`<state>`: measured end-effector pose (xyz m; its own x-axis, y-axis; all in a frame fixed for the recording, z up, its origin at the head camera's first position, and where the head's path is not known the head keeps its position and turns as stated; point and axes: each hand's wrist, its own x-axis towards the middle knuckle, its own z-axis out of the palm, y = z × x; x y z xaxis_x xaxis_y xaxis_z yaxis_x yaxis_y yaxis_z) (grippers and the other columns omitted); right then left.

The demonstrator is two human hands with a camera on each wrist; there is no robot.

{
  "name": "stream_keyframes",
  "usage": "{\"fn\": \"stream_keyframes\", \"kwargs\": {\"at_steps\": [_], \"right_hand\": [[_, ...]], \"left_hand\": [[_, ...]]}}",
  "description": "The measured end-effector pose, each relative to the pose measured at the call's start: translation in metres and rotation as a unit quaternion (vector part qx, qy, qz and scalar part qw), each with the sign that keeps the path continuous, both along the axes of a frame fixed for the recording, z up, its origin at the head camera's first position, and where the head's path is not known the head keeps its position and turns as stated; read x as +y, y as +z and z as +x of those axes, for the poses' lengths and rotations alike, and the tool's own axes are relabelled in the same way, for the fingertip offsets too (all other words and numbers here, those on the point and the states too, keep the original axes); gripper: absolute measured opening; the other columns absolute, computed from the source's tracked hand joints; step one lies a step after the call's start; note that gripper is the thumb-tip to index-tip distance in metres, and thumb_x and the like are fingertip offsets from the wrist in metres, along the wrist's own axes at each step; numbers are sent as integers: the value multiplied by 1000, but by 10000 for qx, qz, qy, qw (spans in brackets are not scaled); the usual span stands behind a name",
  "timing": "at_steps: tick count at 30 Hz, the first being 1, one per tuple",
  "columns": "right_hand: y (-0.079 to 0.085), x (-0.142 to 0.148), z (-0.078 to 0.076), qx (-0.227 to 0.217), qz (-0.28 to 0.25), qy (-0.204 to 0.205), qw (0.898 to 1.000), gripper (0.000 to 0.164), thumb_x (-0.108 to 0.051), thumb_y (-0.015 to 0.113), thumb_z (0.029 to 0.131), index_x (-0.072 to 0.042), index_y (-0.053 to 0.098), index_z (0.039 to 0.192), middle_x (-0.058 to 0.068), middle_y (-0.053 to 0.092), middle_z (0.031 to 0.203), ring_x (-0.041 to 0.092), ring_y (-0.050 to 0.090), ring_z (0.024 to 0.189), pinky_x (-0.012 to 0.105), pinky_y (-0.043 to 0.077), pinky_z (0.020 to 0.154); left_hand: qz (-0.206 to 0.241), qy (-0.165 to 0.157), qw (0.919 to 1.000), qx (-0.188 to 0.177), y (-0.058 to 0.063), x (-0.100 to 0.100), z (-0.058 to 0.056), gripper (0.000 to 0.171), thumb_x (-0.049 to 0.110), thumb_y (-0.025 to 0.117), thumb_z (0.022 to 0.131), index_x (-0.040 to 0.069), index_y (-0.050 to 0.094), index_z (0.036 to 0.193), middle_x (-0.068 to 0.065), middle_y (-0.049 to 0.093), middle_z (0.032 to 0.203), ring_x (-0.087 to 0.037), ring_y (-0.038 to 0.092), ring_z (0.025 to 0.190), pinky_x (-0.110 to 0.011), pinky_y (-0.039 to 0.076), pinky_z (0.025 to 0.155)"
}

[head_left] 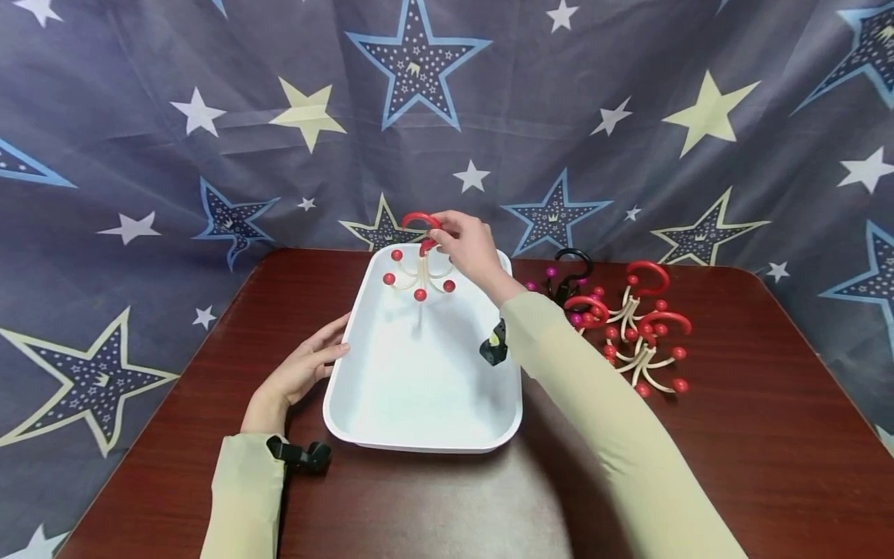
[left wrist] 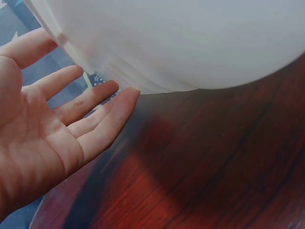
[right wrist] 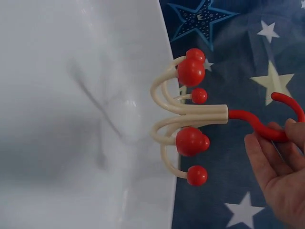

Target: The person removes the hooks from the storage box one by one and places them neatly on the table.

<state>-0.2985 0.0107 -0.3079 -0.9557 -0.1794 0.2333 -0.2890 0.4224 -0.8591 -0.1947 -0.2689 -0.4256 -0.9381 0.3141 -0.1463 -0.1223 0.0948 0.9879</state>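
My right hand (head_left: 469, 247) pinches the red hooked handle of a head massager (head_left: 422, 268) above the far end of a white tray (head_left: 422, 380). In the right wrist view the massager (right wrist: 205, 114) has curved cream prongs tipped with red balls, and the fingers (right wrist: 267, 164) hold its handle; the prongs hang free and cast a shadow in the tray. My left hand (head_left: 303, 373) is at the tray's left side. Seen in the left wrist view, its fingers (left wrist: 105, 126) are extended, with fingertips at the tray's outer wall (left wrist: 157, 62).
Right of the tray, several more massagers lie grouped on the dark red table (head_left: 754, 435): red-handled ones (head_left: 642, 361) and a black one (head_left: 562, 293) with magenta balls. My right forearm partly hides them. A star-patterned cloth (head_left: 475, 93) hangs behind the table.
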Motion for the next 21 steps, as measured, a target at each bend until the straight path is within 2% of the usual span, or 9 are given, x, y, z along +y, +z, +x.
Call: {"fn": "stream_keyframes", "kwargs": {"at_steps": [5,13,21], "right_hand": [[12,17,11,129,-150,24,9998,28,-19,62,87,-14,62,114,3,68,97,11,66,80,24,51,67],[27,52,33,372,-618,256,9971,30,-19,60,88,-9,60,116,10,68,99,18,66,86,28,51,77],[33,81,55,833,-512,368,9945,28,-18,61,87,-6,62,112,13,69,95,17,67,82,27,52,75]], "left_hand": [[74,-47,9999,61,0,-1,1,60,19,52,92,19,23,145,-17,27,146,-7,57,103,-31,50,79],[106,-45,9999,-11,0,0,1,60,16,50,93,18,21,146,-16,25,147,-6,57,103,-31,50,79],[99,-49,9999,21,0,-1,1,59,15,49,94,18,20,146,-16,28,144,-6,57,102,-31,50,79]]}}
